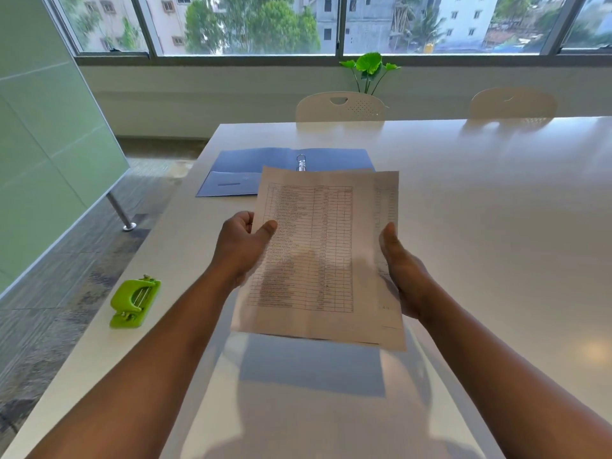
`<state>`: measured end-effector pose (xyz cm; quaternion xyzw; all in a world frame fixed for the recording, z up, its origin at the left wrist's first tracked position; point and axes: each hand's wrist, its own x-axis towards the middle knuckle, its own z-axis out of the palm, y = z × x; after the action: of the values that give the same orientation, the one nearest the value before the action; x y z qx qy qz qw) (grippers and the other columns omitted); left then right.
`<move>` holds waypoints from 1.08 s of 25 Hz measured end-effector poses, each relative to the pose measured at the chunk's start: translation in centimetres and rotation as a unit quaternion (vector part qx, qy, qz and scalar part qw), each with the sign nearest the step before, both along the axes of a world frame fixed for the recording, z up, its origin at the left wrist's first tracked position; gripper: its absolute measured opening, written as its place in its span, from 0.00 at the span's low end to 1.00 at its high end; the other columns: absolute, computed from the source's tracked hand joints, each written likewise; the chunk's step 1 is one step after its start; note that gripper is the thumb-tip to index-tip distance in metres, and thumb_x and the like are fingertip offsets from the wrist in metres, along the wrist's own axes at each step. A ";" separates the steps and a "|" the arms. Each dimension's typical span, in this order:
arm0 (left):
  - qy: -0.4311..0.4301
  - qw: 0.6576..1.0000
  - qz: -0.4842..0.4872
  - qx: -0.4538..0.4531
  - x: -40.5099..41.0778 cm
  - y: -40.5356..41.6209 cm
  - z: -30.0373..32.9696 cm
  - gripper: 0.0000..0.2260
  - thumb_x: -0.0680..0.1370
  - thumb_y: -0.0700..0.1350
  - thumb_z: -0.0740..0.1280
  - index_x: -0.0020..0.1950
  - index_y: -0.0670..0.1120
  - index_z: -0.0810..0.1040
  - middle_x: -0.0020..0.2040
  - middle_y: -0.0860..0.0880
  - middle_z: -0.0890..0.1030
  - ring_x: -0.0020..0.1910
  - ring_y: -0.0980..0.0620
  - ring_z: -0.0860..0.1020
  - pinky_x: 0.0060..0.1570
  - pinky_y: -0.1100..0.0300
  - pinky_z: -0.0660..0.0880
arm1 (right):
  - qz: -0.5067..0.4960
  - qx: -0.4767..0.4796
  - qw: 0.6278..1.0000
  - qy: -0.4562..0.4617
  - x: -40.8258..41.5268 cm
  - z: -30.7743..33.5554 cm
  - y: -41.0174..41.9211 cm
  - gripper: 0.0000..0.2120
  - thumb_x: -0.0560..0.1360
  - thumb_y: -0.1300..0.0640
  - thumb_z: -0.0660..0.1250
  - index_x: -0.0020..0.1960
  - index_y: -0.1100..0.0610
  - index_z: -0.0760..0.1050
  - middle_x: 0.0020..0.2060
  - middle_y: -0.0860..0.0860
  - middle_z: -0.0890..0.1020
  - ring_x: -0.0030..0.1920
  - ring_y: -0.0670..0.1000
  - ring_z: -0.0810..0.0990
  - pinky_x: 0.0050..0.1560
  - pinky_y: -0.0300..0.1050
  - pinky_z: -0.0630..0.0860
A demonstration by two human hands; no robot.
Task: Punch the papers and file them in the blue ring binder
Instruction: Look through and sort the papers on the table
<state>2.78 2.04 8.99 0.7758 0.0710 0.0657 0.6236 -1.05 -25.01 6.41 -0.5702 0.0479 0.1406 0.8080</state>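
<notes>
Paper sheets [318, 256] (printed tables) hanging above the table [480, 200]; left hand [243, 246] pinching one edge, right hand [402, 270] gripping the other.

- We see two hands: the left hand [243, 246] and the right hand [402, 270].
- We count at least two papers [318, 260], held together.
- We see one blue ring binder [238, 173].
- We see one green hole punch [135, 302].
- We count two chairs [341, 107].
- We see one plant [370, 66].
- We see one table [496, 210].

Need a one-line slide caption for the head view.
Both hands hold printed papers above the table, open blue ring binder beyond.
</notes>
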 end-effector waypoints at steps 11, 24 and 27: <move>0.021 0.997 -0.055 -0.042 -0.9 -1.5 -1.3 0.18 0.80 0.52 0.69 0.68 0.49 0.73 0.59 0.50 0.83 0.52 0.50 0.85 0.49 0.54 0.84 | 0.016 -0.066 0.996 -0.062 -0.1 0.5 0.5 0.11 0.81 0.60 0.65 0.63 0.54 0.75 0.58 0.58 0.82 0.56 0.60 0.84 0.51 0.55 0.85; -0.143 0.988 -0.050 -0.042 -2.0 -2.6 1.4 0.12 0.78 0.50 0.73 0.59 0.52 0.79 0.54 0.59 0.84 0.50 0.55 0.84 0.45 0.65 0.81 | -0.054 -0.141 0.965 -0.216 1.0 3.0 0.0 0.12 0.78 0.66 0.69 0.58 0.56 0.83 0.55 0.54 0.87 0.56 0.57 0.86 0.61 0.61 0.81; -0.144 0.986 -0.067 -0.045 -2.2 -2.7 1.2 0.14 0.76 0.53 0.74 0.60 0.56 0.78 0.55 0.57 0.84 0.51 0.56 0.84 0.48 0.61 0.83 | -0.050 -0.141 0.964 -0.221 0.6 3.1 0.2 0.13 0.78 0.67 0.69 0.56 0.53 0.83 0.54 0.52 0.88 0.55 0.57 0.86 0.60 0.59 0.82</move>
<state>0.56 -0.68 10.24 0.7322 -0.0683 0.1312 0.6649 -0.45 -24.81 9.51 -0.6921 -0.0837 -0.0380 0.7159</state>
